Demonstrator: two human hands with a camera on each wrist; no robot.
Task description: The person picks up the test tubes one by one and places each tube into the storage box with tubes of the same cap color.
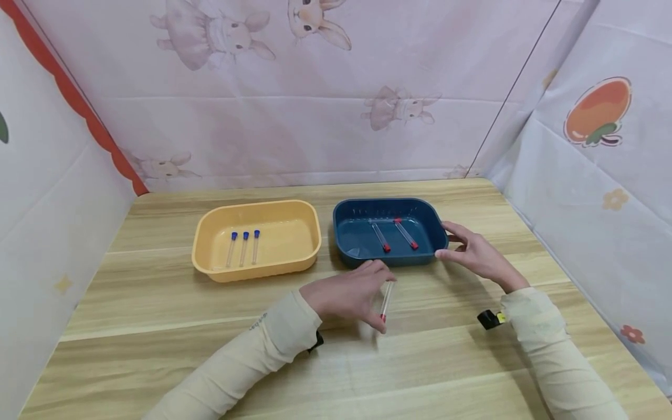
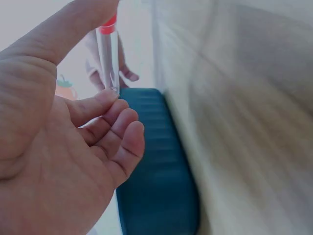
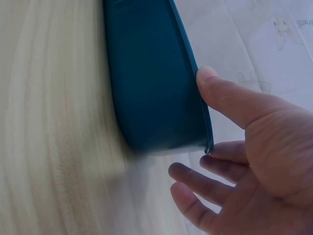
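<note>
My left hand (image 1: 349,291) pinches a clear red-capped test tube (image 1: 387,300) lengthwise, the thumb at the cap and the index fingertip at the other end. It is in front of a dark blue bin (image 1: 362,261). Three more red-capped tubes (image 1: 380,236) lie inside that bin. With thumb and forefinger at the rim, my right hand (image 1: 480,256) holds the bin's right end; its other fingers hang loose in the right wrist view. To the left stands a yellow bin (image 1: 283,268) with three blue-capped tubes (image 1: 243,251) lying side by side in it.
Both bins stand on a wood-grain table (image 1: 336,373), toward its back edge. Printed cloth walls (image 1: 315,140) close off the back and the sides. Small black devices (image 1: 489,319) sit at the wrists.
</note>
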